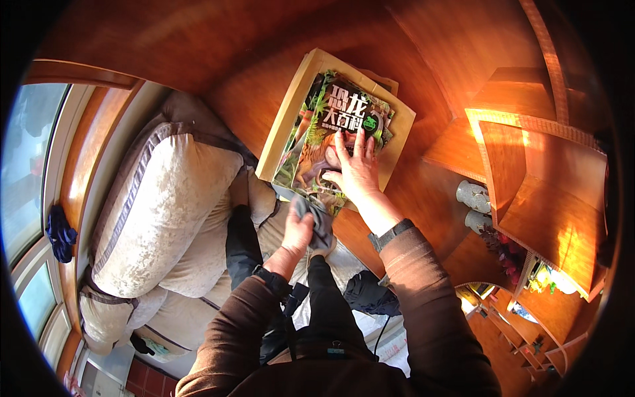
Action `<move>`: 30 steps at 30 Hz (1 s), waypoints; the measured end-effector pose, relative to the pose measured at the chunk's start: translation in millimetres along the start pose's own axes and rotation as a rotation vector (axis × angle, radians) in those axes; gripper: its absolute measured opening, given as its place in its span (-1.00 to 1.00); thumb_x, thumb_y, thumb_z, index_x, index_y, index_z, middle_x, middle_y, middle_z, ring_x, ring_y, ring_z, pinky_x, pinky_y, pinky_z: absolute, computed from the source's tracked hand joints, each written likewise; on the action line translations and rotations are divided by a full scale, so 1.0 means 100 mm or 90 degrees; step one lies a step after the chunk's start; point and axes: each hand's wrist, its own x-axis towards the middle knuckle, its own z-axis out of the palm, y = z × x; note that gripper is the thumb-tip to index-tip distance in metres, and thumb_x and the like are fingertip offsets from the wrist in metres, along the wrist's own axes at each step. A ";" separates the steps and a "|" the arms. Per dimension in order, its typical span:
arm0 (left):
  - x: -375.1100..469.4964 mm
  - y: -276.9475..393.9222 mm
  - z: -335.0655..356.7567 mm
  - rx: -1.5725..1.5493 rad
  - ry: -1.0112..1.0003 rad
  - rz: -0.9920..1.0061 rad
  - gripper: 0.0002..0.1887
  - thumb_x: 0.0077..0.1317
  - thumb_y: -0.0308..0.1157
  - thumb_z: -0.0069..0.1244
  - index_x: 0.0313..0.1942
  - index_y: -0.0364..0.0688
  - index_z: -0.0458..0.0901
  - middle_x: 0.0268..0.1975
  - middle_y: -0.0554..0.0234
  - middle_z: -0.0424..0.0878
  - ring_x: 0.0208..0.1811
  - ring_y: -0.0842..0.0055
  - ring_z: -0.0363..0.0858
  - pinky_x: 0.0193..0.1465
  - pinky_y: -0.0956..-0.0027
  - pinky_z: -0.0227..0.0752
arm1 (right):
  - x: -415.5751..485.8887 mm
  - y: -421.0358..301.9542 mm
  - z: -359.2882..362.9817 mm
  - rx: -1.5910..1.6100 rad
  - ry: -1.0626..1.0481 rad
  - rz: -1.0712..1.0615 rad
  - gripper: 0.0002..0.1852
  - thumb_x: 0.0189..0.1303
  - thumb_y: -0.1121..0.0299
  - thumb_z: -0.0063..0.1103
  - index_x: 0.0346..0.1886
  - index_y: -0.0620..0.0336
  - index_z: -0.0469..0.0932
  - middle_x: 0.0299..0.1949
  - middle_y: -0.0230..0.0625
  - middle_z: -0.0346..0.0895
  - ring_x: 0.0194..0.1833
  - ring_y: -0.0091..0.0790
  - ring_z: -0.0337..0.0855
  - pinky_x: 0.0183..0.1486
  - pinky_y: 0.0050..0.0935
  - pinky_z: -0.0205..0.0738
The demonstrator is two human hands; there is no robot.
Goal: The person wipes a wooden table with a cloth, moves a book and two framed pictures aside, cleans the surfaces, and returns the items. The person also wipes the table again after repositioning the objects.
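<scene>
A glossy dinosaur picture book (310, 164), its cover bearing writing, lies at a slant in front of me. Under it is a larger flat tan slab (397, 144), perhaps a folder or a thin box; which one I cannot tell. My right hand (356, 166) rests on the lower part of the cover, palm down, fingers spread. A crumpled grey cloth (321, 226) is gripped by my left hand (297, 231), just below the book's near edge. The cloth hangs to the right of that hand, close to the book's lower corner.
Glossy wooden panelling (238, 94) surrounds the books. Plush cushions (158, 213) line the left side beside a window (34, 164). At right, wooden shelves (540, 213) stand near two grey patterned vases (474, 196). A dark garment (372, 295) lies by my leg; a dark blue cloth (60, 233) hangs at the window.
</scene>
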 end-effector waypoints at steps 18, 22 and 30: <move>-0.65 0.40 0.34 -0.057 -0.425 -0.098 -0.32 0.34 -0.09 -0.04 0.33 -0.19 0.07 0.23 0.26 0.29 0.25 0.52 0.23 0.34 0.40 0.04 | -1.33 0.56 -0.22 0.680 -0.101 -0.095 -0.02 -0.02 -0.01 0.37 0.38 0.22 0.05 0.34 -0.02 0.11 0.35 -0.11 0.15 0.33 -0.24 0.09; -0.68 0.38 0.76 0.358 -0.552 0.029 -0.16 0.31 0.10 -0.10 0.36 -0.29 -0.03 0.33 -0.08 0.19 0.36 0.20 0.16 0.37 0.31 0.03 | -1.77 0.72 0.04 1.020 -0.099 0.167 -0.07 -0.16 0.37 0.48 0.34 0.21 0.14 0.24 -0.25 0.26 0.26 -0.33 0.26 0.32 -0.34 0.09; -0.01 1.18 0.11 0.651 0.033 0.575 -0.36 0.05 -0.49 0.23 0.17 -0.25 0.37 0.10 0.08 0.48 -0.01 0.46 0.49 -0.04 0.39 0.44 | -1.62 1.99 0.30 0.609 0.076 0.319 -0.20 -0.23 0.54 0.34 0.24 0.21 0.28 0.03 -0.20 0.51 0.06 -0.24 0.51 0.14 -0.34 0.36</move>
